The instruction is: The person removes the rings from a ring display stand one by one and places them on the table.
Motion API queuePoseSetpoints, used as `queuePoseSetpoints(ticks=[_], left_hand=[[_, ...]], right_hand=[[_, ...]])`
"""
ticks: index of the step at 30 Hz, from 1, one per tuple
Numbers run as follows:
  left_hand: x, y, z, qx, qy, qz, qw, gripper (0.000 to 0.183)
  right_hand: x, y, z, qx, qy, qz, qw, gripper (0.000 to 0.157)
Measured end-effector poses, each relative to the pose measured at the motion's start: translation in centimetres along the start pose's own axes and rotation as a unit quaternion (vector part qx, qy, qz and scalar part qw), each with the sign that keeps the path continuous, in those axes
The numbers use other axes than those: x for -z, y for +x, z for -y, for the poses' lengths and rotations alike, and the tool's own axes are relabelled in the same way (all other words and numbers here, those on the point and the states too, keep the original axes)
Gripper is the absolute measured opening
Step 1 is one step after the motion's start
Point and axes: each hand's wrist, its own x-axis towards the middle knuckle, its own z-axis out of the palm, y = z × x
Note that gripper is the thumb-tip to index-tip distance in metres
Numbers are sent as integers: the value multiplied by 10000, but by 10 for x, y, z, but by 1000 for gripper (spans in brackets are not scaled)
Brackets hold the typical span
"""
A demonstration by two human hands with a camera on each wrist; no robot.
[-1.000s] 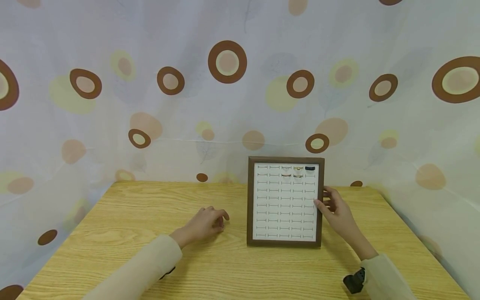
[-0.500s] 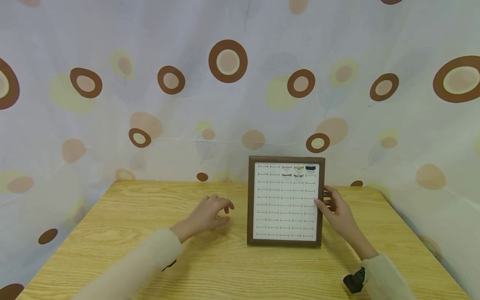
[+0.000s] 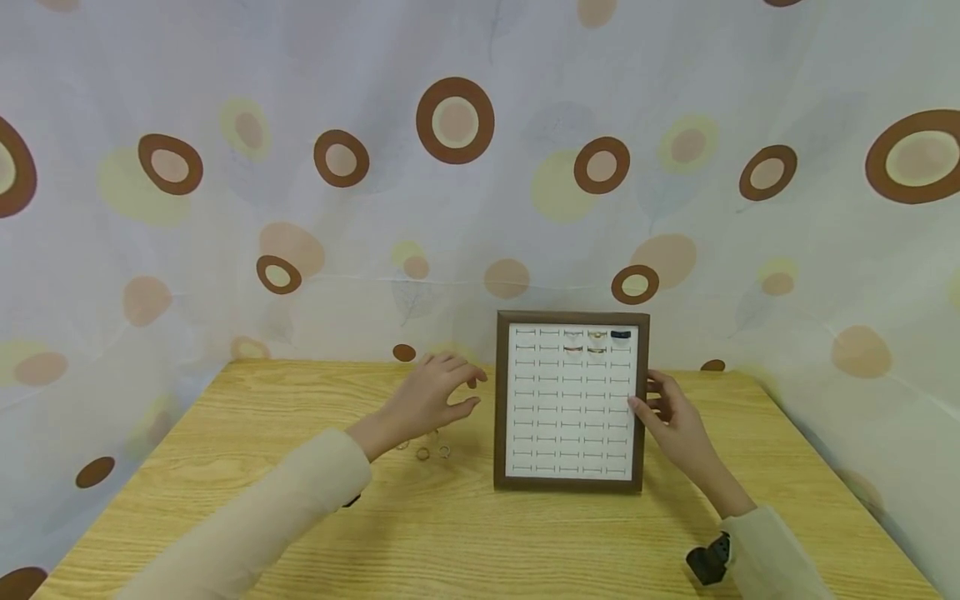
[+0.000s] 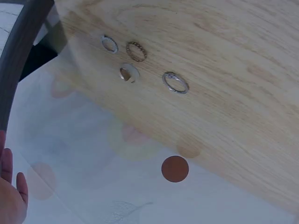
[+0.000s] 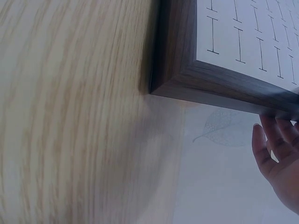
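A ring display board (image 3: 572, 408) with a dark wooden frame and a white slotted panel stands upright on the table. Several rings (image 3: 597, 336) sit in its top two rows toward the right, one of them dark blue. My right hand (image 3: 678, 425) grips the frame's right edge, thumb in front and fingers behind. Left of the board, my left hand (image 3: 435, 396) hovers with thumb and fingers apart, and I see nothing between them. Below it several loose rings (image 3: 423, 454) lie on the wood; the left wrist view shows a silver twisted ring (image 4: 175, 83) and a beaded ring (image 4: 136, 52) among them.
The wooden table (image 3: 225, 517) ends at a patterned curtain (image 3: 450, 225) behind and at both sides. A black wrist device (image 3: 708, 560) is strapped by the right sleeve.
My left hand has risen from the rings and moved away and to the right, toward the frame, uncovering the loose rings. The right hand and the board stay in place.
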Motion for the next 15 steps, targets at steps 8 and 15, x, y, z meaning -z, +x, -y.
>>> queuePoseSetpoints(ticks=[8,15], left_hand=[[5,23,-11,-248,136,-360,9990,23],[1,40,-22,-378,139,-436,9982,22]], right_hand=[[0,1,-1,23,24,-6,10000,48],[1,1,-2,13,3,-7,10000,48]])
